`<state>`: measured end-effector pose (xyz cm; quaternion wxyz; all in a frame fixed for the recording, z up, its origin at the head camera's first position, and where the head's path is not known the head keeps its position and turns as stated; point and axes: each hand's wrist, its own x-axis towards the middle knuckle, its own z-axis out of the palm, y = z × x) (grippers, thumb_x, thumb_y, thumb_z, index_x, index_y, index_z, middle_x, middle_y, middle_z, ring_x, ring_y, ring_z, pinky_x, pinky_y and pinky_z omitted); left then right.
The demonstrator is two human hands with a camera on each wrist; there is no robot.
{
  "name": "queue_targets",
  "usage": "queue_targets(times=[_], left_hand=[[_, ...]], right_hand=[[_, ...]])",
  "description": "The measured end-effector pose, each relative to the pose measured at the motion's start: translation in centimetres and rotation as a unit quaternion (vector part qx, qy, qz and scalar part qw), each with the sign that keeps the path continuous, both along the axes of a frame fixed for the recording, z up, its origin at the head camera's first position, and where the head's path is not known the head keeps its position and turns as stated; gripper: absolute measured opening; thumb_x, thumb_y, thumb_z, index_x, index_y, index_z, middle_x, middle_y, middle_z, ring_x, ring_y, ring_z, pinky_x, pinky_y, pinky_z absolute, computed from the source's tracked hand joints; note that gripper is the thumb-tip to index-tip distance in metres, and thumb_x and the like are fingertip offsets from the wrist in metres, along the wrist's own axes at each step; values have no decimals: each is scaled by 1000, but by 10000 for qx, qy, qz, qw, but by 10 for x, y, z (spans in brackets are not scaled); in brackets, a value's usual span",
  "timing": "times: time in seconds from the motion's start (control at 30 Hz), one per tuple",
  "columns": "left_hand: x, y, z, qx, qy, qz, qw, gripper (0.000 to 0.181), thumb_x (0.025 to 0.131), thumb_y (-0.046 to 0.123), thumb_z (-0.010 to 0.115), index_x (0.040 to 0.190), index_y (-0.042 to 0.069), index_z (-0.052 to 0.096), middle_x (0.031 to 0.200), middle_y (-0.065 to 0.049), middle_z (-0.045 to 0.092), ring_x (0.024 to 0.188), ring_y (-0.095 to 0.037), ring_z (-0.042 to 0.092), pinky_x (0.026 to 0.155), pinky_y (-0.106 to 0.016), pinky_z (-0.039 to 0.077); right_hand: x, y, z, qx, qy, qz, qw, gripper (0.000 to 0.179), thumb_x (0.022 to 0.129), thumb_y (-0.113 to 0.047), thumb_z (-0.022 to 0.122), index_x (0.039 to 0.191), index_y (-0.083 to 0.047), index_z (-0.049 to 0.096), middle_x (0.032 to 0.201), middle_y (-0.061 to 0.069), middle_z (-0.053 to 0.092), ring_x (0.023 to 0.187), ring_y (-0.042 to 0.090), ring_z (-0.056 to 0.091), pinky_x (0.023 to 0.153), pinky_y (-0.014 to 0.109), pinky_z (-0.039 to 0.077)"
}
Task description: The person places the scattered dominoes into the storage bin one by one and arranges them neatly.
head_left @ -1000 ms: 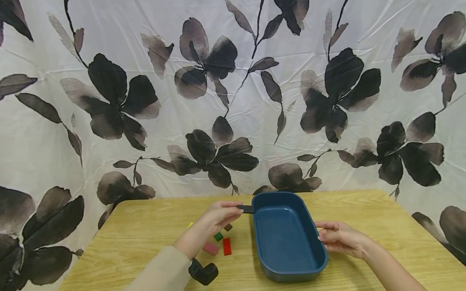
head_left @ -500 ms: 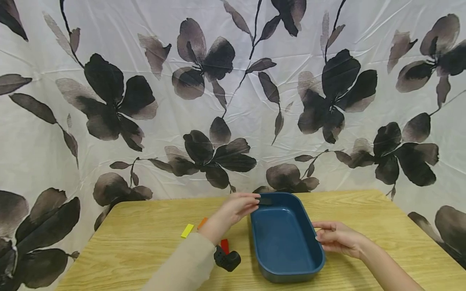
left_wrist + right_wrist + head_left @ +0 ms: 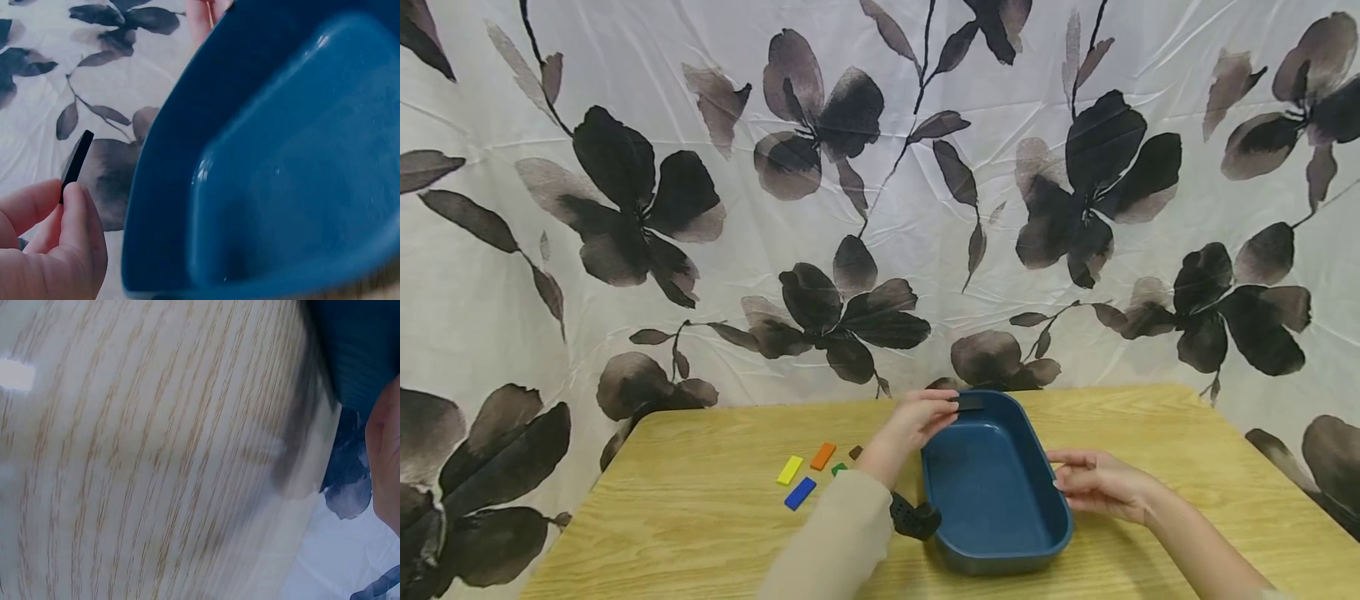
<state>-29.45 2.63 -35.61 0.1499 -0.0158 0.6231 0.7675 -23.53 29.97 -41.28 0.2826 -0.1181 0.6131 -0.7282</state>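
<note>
My left hand (image 3: pixel 917 417) pinches a flat black block (image 3: pixel 970 402) between thumb and fingers. In the head view the block overlaps the inside of the far end of a deep blue rectangular tray (image 3: pixel 942 542). The left wrist view shows the black block (image 3: pixel 78 159) upright in the fingertips, beside the tray's rim (image 3: pixel 140 181). Against the tray's right outer side rests my right hand (image 3: pixel 1101 486), its fingertips at the rim. Only part of the right hand (image 3: pixel 386 456) shows in its own wrist view.
Left of the tray, a yellow block (image 3: pixel 789 470), an orange block (image 3: pixel 823 456), a blue block (image 3: pixel 800 493), a green block (image 3: pixel 839 470) and a brown block (image 3: pixel 855 452) lie on the wooden table (image 3: pixel 685 500). A floral cloth (image 3: pixel 955 267) hangs behind.
My left hand has moved right with the black block, from beside the tray to over its far end. The forearm now hides the red and pink blocks. The right hand stays at the tray.
</note>
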Motion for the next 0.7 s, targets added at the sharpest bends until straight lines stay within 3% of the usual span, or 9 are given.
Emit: queue_targets(times=[0.33, 0.5, 0.7], left_hand=[[-1, 30, -9, 160, -295, 385, 9987, 32, 85, -14, 55, 116, -9, 61, 122, -23, 54, 103, -29, 60, 87, -34, 49], [-2, 41, -22, 412, -440, 632, 9962, 31, 84, -15, 56, 115, -12, 60, 124, -26, 53, 102, -27, 60, 86, -33, 49], [-1, 50, -34, 320, -433, 758, 9957, 29, 82, -16, 57, 111, -13, 61, 121, -26, 56, 94, -24, 61, 84, -34, 50]], right_hand=[[-2, -3, 3, -9, -168, -47, 9998, 54, 89, 3, 54, 135, 10, 26, 90, 2, 58, 76, 9, 62, 70, 24, 53], [-1, -2, 2, -41, -159, -55, 9998, 52, 89, 3, 54, 134, 9, 28, 90, 3, 59, 77, 10, 62, 70, 24, 53], [1, -1, 3, -103, -215, -23, 9997, 52, 89, 2, 54, 135, 6, 30, 90, 2, 59, 77, 10, 62, 71, 24, 52]])
